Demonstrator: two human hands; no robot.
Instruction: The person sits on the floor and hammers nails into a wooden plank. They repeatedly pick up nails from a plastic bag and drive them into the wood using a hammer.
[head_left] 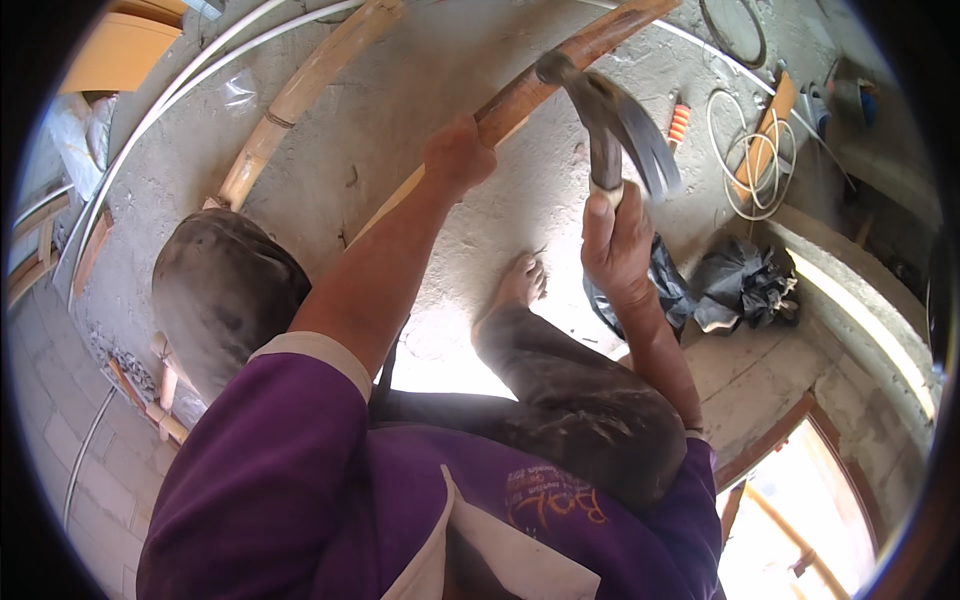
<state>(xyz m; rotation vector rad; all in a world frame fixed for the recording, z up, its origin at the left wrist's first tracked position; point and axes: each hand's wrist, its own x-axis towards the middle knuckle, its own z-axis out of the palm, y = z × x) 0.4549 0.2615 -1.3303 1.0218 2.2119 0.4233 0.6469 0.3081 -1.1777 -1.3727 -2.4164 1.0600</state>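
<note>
My left hand [460, 155] is closed around a reddish-brown length of bamboo [625, 28] that slants from the upper right down past my fist. Its pale edge shows below the hand. My right hand [615, 240] grips the handle of a claw hammer [603, 95], thumb up along the pale part of the handle. The dark round striking face lies over the bamboo in this view, and the claw points down to the right, slightly blurred. Whether the face touches the bamboo I cannot tell.
A tan bamboo pole [300, 90] lies at the left by my knee. An orange-striped handle [679, 123] rests beyond the hammer. Farther right are coiled white cable [715, 150] over a wooden board [765, 140] and black plastic bags [740, 280]. White piping [165, 100] curves along the left.
</note>
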